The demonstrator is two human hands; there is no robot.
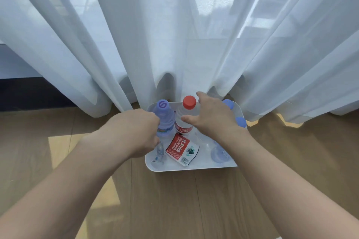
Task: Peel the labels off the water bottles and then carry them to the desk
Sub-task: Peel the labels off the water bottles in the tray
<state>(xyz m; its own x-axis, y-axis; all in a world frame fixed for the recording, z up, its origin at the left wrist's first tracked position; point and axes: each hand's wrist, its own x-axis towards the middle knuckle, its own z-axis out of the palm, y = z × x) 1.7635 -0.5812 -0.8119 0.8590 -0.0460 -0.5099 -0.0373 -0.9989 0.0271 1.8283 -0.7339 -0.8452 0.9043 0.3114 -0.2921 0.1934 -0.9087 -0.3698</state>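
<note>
While both bare arms are reaching fwd over the wood floor (174,200), a white bin (186,169) is sitting at the foot of the sheer curtain (155,35) w/ the bottles inside.

Left hand (136,132): curled at the near-left side of the purple-cap bottle (164,120), which is standing upright in the bin's left rear. Fingers are hidden behind the knuckles; touching the bottle's side, but whether they are gripping or only resting – cannot tell.

Right hand (210,116): hovering palm-down over the bin's right half, fingers spread and loose, thumb (189,119) pointing at the red-cap bottle (184,116). Contact w/ that bottle is not confirmable. Red-cap bottle is upright, label on, just beside the purple-cap one.

Peeled red label (181,148) is lying loose on the bin floor, centre-front. Blue caps (240,121) of further bottles are showing past the right wrist, along the bin's right wall; approx. count not determinable.
</note>
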